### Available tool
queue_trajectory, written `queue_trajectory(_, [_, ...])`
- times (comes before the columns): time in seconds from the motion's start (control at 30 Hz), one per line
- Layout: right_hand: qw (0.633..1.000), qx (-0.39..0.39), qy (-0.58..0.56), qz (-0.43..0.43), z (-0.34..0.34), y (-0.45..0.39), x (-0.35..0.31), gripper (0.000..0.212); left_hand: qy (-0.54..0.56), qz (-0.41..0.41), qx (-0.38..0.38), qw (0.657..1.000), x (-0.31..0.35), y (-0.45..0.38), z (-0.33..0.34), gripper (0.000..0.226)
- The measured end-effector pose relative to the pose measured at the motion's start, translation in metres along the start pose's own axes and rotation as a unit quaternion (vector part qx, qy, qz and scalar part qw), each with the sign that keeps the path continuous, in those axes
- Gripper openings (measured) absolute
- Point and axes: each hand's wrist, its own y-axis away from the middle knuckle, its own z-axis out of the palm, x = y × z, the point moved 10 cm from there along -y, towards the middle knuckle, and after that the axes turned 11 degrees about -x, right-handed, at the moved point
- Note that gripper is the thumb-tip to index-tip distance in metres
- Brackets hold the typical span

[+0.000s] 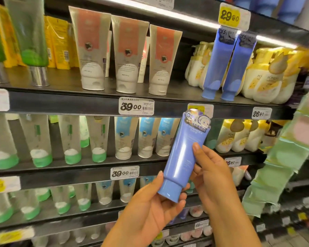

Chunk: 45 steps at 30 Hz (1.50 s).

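A blue cosmetic tube [183, 154] with a cartoon sticker at its top is held up in front of the shop shelves, cap down and tilted to the right. My left hand [150, 207] grips its cap end from below, thumb on the left side and fingers curled round the cap. My right hand [212, 173] holds the tube's right side, with the thumb pressed on its front. Two matching blue tubes [228, 68] stand on the upper shelf to the right.
Dark shelves [78, 104] hold rows of tubes: pink-labelled ones [125, 56] above, green-capped ones [41, 139] and blue-labelled ones [146, 136] below. Yellow-topped bottles [268, 82] stand at the right. Price tags [136, 106] line the shelf edges. A pale green strip of packets [284, 157] hangs at the right.
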Motion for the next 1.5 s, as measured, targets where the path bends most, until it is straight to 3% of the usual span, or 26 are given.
queue_trajectory(0.13, [1.0, -0.002, -0.015, 0.004, 0.004, 0.001, 0.004, 0.038, -0.033, 0.016, -0.002, 0.999, 0.007, 0.006, -0.003, 0.039])
queue_trajectory(0.27, [1.0, -0.017, 0.005, -0.002, 0.009, 0.003, 0.006, 0.028, -0.105, 0.046, 0.015, 0.993, 0.02, 0.013, -0.011, 0.029])
queue_trajectory(0.4, [0.993, -0.071, 0.09, 0.003, 0.026, 0.008, 0.009, 0.045, -0.164, 0.063, 0.034, 0.984, 0.028, 0.017, -0.017, 0.034])
queue_trajectory(0.53, [0.99, -0.054, 0.133, -0.001, 0.025, 0.012, 0.011, 0.051, -0.186, 0.061, 0.042, 0.98, 0.025, 0.021, -0.015, 0.037])
queue_trajectory(0.67, [0.995, -0.05, 0.089, -0.013, 0.024, 0.017, 0.011, 0.035, -0.158, 0.061, 0.067, 0.983, 0.024, 0.026, -0.017, 0.03])
queue_trajectory(0.87, [0.998, -0.057, 0.02, -0.016, 0.025, 0.021, 0.01, 0.04, -0.045, 0.008, 0.047, 0.998, 0.009, 0.03, -0.011, 0.038])
queue_trajectory(1.1, [0.996, -0.093, 0.013, 0.0, 0.03, 0.023, 0.015, 0.033, -0.153, 0.066, 0.112, 0.98, 0.027, 0.036, -0.02, 0.041])
queue_trajectory(1.23, [0.997, -0.069, 0.023, -0.013, 0.025, 0.026, 0.015, 0.034, -0.149, 0.063, 0.111, 0.981, 0.027, 0.038, -0.018, 0.037])
queue_trajectory(1.5, [0.998, -0.044, -0.022, -0.025, 0.022, 0.027, 0.014, 0.038, 0.026, 0.008, 0.041, 0.999, 0.009, 0.034, -0.003, 0.046])
